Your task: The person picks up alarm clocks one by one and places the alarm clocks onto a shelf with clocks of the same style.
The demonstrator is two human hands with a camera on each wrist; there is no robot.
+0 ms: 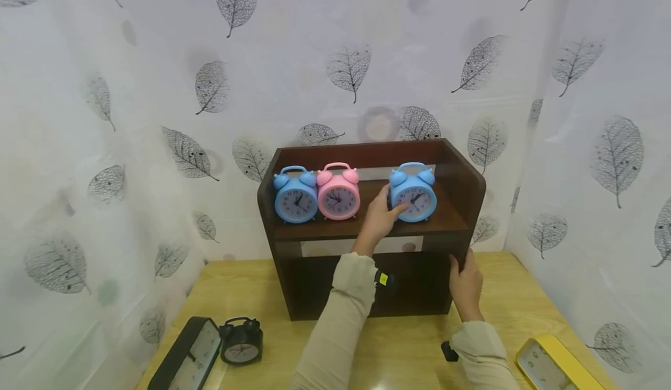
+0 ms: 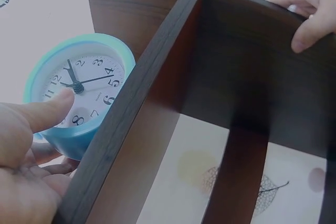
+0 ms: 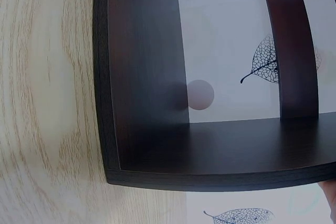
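My left hand (image 1: 381, 215) grips a blue twin-bell alarm clock (image 1: 414, 195) by its left side, at the right part of the dark wooden shelf's (image 1: 372, 234) upper level. In the left wrist view the thumb lies over the dial of that clock (image 2: 86, 85) and the other fingers go beneath it. My right hand (image 1: 466, 282) holds the shelf's right side panel low down, thumb in front. A pink alarm clock (image 1: 338, 195) and another blue alarm clock (image 1: 296, 198) stand side by side on the upper level's left.
On the wooden table (image 1: 241, 279), a black rectangular clock (image 1: 191, 355) and a small black twin-bell clock (image 1: 241, 340) are at the left. A yellow rectangular clock (image 1: 558, 364) lies at the right. Leaf-patterned sheeting (image 1: 293, 75) hangs behind and beside the table.
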